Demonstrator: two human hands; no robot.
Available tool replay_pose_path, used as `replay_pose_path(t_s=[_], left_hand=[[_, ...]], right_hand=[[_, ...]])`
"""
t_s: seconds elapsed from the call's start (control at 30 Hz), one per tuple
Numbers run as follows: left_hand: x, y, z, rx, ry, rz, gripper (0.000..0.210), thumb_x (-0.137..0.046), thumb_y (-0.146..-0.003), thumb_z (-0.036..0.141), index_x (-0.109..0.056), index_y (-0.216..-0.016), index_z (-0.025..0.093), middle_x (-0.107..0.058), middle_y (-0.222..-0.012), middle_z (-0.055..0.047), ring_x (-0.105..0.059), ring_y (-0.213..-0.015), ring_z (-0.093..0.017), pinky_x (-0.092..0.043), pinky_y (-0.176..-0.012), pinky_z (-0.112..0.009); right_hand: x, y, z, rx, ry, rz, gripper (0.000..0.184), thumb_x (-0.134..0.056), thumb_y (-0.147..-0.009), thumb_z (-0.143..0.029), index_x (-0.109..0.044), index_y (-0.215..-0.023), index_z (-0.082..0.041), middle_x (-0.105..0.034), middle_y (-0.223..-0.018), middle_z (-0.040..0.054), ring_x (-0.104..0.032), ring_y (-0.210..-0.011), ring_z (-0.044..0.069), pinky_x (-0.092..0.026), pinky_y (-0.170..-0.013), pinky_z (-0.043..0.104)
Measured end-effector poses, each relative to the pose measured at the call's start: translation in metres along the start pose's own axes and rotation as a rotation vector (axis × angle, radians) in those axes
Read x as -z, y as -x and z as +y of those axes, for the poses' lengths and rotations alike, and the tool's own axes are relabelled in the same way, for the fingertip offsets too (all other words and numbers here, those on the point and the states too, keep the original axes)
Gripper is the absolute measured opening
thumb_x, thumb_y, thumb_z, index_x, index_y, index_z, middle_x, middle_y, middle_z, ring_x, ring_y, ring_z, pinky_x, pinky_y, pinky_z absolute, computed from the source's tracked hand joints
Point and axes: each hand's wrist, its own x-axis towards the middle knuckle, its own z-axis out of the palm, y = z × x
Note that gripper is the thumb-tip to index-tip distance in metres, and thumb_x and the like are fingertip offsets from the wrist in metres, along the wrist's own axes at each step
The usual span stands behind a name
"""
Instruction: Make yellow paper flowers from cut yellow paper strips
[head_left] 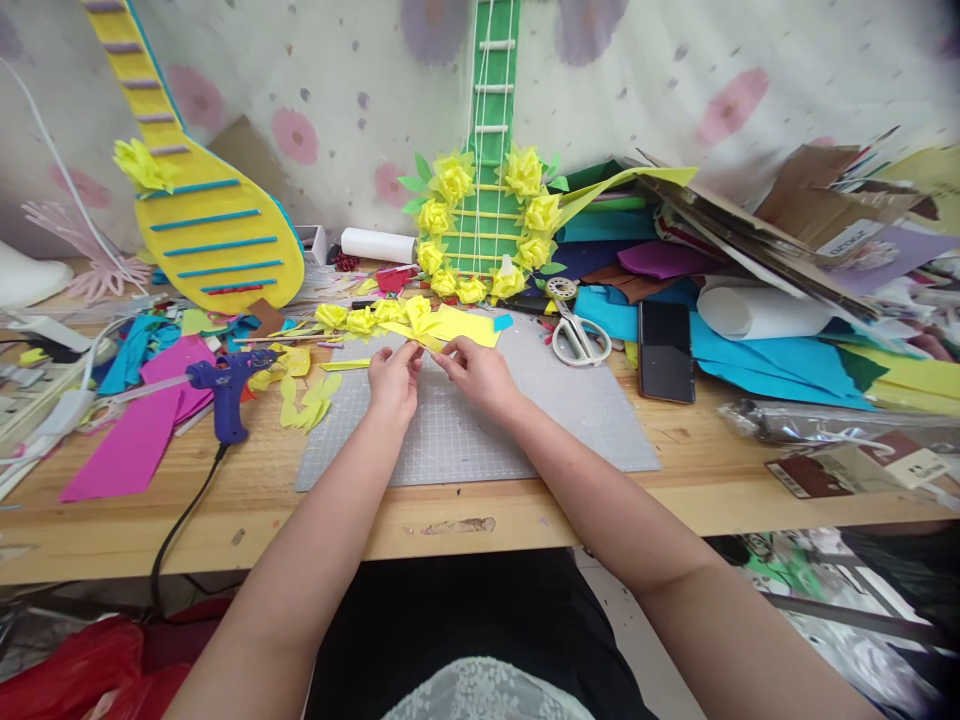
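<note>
Above the grey cutting mat (480, 440), my left hand (394, 380) and my right hand (480, 372) are close together. Both sets of fingertips pinch a yellow paper flower (420, 322), whose petals spread out above them. Part of its base is hidden by the fingers. Several finished yellow paper flowers (360, 322) lie in a row just behind my left hand. A yellow paper sheet (466, 325) lies behind my right hand. Loose yellow petals (306, 402) are scattered at the mat's left edge, near a folded yellow strip (346, 365).
A blue glue gun (229, 390) with a black cord stands at the left. Scissors (577, 335) and a phone (666, 350) lie to the right. Behind stand a green guitar-shaped craft (491, 150) ringed with yellow flowers and a yellow one (217, 235). Paper and cardboard (795, 220) pile up at right.
</note>
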Motion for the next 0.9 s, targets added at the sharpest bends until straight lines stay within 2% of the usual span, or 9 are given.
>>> replay_pose_path(t_s=[0.13, 0.3, 0.4, 0.5, 0.7, 0.9], left_hand=[[0.0009, -0.0012, -0.0016, 0.026, 0.011, -0.003, 0.025, -0.055, -0.066, -0.003, -0.039, -0.066, 0.016, -0.059, -0.06, 0.001, -0.059, -0.057, -0.006, -0.037, -0.044, -0.011], [0.003, -0.0026, -0.0009, 0.062, 0.018, -0.054, 0.019, -0.057, -0.067, 0.0, -0.044, -0.063, 0.014, -0.06, -0.059, 0.0, -0.059, -0.057, -0.006, -0.044, -0.052, -0.013], [0.0039, -0.0043, 0.0012, 0.086, -0.03, -0.073, 0.017, -0.056, -0.067, 0.001, -0.046, -0.064, 0.013, -0.06, -0.059, 0.0, -0.059, -0.055, -0.006, -0.042, -0.048, -0.013], [0.004, -0.0053, 0.0024, 0.076, -0.097, -0.045, 0.021, -0.059, -0.065, 0.001, -0.043, -0.066, 0.015, -0.06, -0.06, 0.0, -0.061, -0.056, -0.009, -0.037, -0.042, -0.013], [0.0019, -0.0054, 0.0007, 0.035, -0.096, 0.036, 0.031, -0.06, -0.062, -0.001, -0.036, -0.067, 0.018, -0.059, -0.058, 0.002, -0.061, -0.054, -0.01, -0.038, -0.043, -0.014], [0.0021, -0.0035, -0.0015, 0.039, -0.058, 0.014, 0.027, -0.057, -0.065, -0.003, -0.038, -0.066, 0.016, -0.058, -0.056, 0.001, -0.06, -0.054, -0.008, -0.043, -0.049, -0.014]], right_hand=[[-0.0009, 0.0014, -0.0002, 0.049, 0.002, 0.048, 0.02, -0.048, -0.082, -0.036, -0.056, -0.082, -0.018, -0.062, -0.069, 0.0002, -0.051, -0.06, 0.011, -0.032, -0.058, 0.022], [0.0046, -0.0022, -0.0006, -0.006, 0.051, -0.008, 0.021, -0.046, -0.084, -0.032, -0.056, -0.074, -0.018, -0.06, -0.064, 0.0004, -0.049, -0.058, 0.011, -0.031, -0.058, 0.023], [0.0061, -0.0044, 0.0007, -0.012, 0.032, -0.039, 0.024, -0.046, -0.084, -0.033, -0.056, -0.069, -0.018, -0.06, -0.062, 0.0001, -0.049, -0.058, 0.011, -0.031, -0.058, 0.022], [0.0042, -0.0048, 0.0028, -0.03, -0.002, -0.049, 0.027, -0.045, -0.085, -0.033, -0.055, -0.066, -0.018, -0.06, -0.06, -0.0001, -0.05, -0.058, 0.011, -0.032, -0.059, 0.022], [-0.0026, -0.0006, 0.0034, 0.019, -0.001, -0.002, 0.019, -0.05, -0.081, -0.036, -0.057, -0.086, -0.019, -0.062, -0.067, -0.0008, -0.052, -0.06, 0.011, -0.033, -0.058, 0.022], [-0.0019, -0.0006, 0.0028, 0.058, 0.075, 0.005, 0.016, -0.047, -0.082, -0.03, -0.057, -0.081, -0.018, -0.065, -0.077, 0.0031, -0.056, -0.068, 0.013, -0.034, -0.062, 0.024]])
